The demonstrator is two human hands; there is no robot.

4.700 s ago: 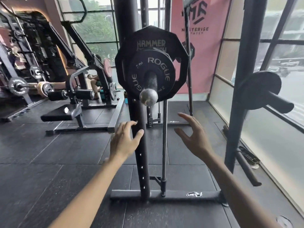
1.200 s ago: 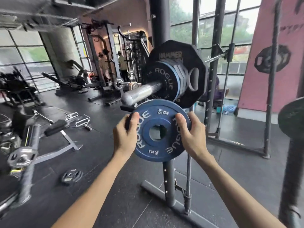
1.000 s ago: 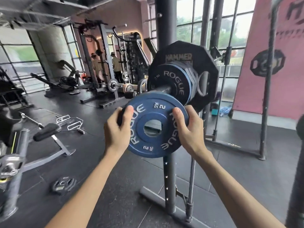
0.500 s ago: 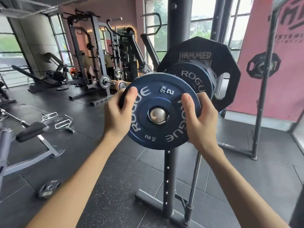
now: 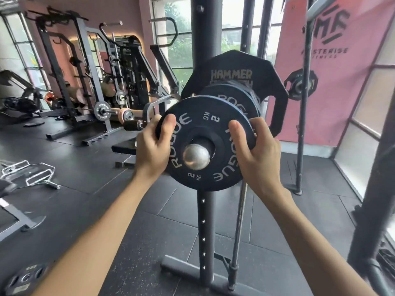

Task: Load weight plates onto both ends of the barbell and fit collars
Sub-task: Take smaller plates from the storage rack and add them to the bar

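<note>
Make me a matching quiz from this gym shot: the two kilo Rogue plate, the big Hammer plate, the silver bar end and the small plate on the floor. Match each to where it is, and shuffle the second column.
Column one
1. 2 kg Rogue plate
2. Hammer plate
3. silver bar end
4. small floor plate

Column two
A. lying flat on the floor at lower left
B. gripped at its edges by the left hand and right hand
C. rearmost on the bar, behind the Rogue plates
D. poking out through a plate's centre hole

Pairs: 1-B, 2-C, 3-D, 4-A
</note>
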